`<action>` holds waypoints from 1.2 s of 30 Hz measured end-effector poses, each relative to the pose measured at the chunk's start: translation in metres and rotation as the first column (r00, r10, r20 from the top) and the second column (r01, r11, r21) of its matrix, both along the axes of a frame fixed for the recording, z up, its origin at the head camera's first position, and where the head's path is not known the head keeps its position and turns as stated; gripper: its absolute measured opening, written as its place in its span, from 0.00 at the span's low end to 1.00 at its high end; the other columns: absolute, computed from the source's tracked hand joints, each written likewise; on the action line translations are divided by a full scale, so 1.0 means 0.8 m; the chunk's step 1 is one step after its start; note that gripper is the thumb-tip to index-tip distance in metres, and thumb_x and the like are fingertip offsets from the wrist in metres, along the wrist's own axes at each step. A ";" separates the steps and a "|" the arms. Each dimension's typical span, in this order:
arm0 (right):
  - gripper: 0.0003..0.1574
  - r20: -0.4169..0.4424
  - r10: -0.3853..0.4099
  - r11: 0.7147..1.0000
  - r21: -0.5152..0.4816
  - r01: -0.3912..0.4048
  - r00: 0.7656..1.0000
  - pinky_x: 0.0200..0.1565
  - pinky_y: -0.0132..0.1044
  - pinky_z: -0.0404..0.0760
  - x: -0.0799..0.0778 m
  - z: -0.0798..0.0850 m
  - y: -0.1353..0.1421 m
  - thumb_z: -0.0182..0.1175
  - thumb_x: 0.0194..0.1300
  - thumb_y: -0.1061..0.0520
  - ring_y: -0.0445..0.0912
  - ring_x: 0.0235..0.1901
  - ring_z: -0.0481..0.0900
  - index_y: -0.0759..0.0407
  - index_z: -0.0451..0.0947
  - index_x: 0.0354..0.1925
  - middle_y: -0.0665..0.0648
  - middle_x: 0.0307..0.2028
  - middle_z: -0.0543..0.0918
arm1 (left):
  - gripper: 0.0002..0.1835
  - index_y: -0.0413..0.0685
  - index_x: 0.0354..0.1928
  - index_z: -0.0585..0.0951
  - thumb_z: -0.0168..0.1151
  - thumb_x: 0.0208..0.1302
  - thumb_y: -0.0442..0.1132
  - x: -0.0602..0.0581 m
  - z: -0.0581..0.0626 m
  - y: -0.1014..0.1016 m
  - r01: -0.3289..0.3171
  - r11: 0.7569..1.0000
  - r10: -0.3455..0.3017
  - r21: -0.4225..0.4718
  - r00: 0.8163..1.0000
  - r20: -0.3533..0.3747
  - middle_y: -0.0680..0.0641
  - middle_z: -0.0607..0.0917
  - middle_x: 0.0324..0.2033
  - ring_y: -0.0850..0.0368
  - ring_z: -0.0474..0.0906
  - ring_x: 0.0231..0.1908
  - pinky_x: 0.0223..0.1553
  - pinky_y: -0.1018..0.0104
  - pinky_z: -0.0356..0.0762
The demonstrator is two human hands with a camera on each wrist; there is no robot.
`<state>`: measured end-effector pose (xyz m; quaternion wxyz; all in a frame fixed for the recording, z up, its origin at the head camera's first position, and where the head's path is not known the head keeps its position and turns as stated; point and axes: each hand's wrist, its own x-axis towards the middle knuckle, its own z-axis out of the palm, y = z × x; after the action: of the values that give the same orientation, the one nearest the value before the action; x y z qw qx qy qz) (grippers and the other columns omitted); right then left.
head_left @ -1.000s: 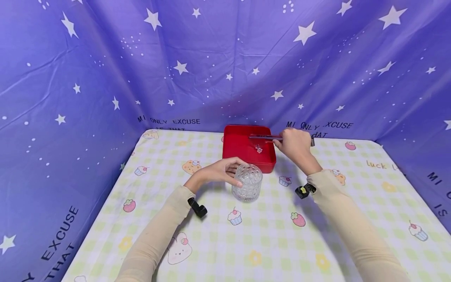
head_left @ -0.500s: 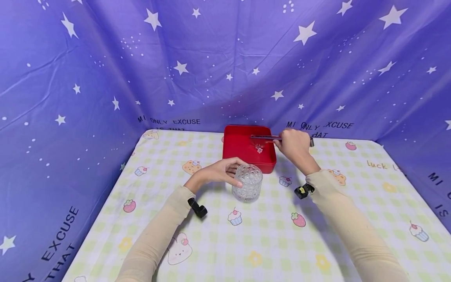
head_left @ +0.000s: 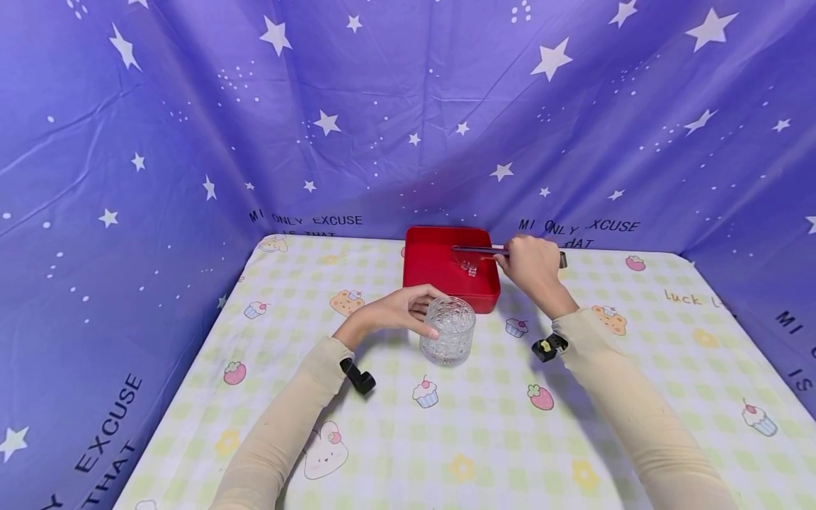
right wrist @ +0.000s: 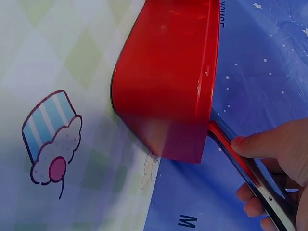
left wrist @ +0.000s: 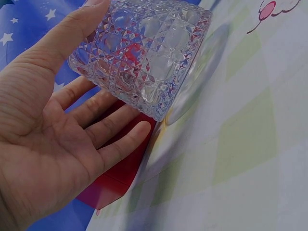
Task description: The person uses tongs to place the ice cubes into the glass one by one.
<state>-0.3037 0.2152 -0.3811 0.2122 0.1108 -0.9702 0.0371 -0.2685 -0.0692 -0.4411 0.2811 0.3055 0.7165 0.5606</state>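
My left hand (head_left: 397, 309) holds a clear cut-glass tumbler (head_left: 448, 347) by its side, thumb on the near face and fingers behind. The left wrist view shows the tumbler's faceted wall (left wrist: 149, 53), with some fingers spread below it. My right hand (head_left: 534, 265) grips a pair of metal tongs (right wrist: 252, 185), which reach over the right rim of a red square box (head_left: 426, 265). Inside the box, small clear pieces (head_left: 472, 270) lie near its right side, below the tongs. The tongs' tips are too small to make out, and the box wall hides them in the right wrist view.
A checked tablecloth (head_left: 382, 439) printed with cupcakes, strawberries and bears covers the table. Purple star-patterned cloth (head_left: 382, 142) rises behind and at both sides. The red box stands near the back edge, just behind the tumbler.
The tongs and right hand have dipped very slightly. The small clear pieces in the box have shifted a little and look more spread out. My left hand and the tumbler stay in place.
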 end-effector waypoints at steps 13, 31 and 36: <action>0.16 0.032 0.022 0.999 -0.036 -0.020 0.999 0.14 0.39 0.59 0.003 -0.003 -0.005 0.70 0.63 0.47 0.54 0.16 0.73 0.58 0.86 0.27 0.56 0.19 0.78 | 0.34 0.46 0.67 0.73 0.73 0.58 0.29 0.000 -0.001 0.000 0.003 1.000 -0.003 0.003 1.000 0.006 0.42 0.81 0.61 0.51 0.77 0.62 0.68 0.58 0.76; 0.20 0.177 -0.028 0.946 -0.314 0.083 0.984 0.18 0.37 0.59 0.015 0.005 0.009 0.70 0.63 0.42 0.52 0.25 0.78 0.57 0.91 0.42 0.60 0.32 0.90 | 0.35 0.47 0.67 0.72 0.73 0.58 0.28 -0.002 -0.002 0.000 0.013 1.000 -0.013 0.014 1.000 0.006 0.42 0.81 0.61 0.52 0.77 0.61 0.66 0.58 0.77; 0.25 0.242 -0.040 0.916 -0.378 0.132 0.969 0.20 0.39 0.66 0.019 0.010 0.015 0.70 0.62 0.37 0.50 0.30 0.79 0.55 0.90 0.45 0.60 0.36 0.91 | 0.35 0.47 0.67 0.72 0.73 0.58 0.29 -0.002 -0.002 -0.001 0.012 1.000 -0.012 0.008 1.000 0.005 0.42 0.81 0.61 0.51 0.77 0.62 0.67 0.58 0.77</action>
<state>-0.2883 0.2272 -0.3735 0.1179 0.0181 -0.9651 0.2332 -0.2701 -0.0697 -0.4427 0.2849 0.3094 0.7117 0.5627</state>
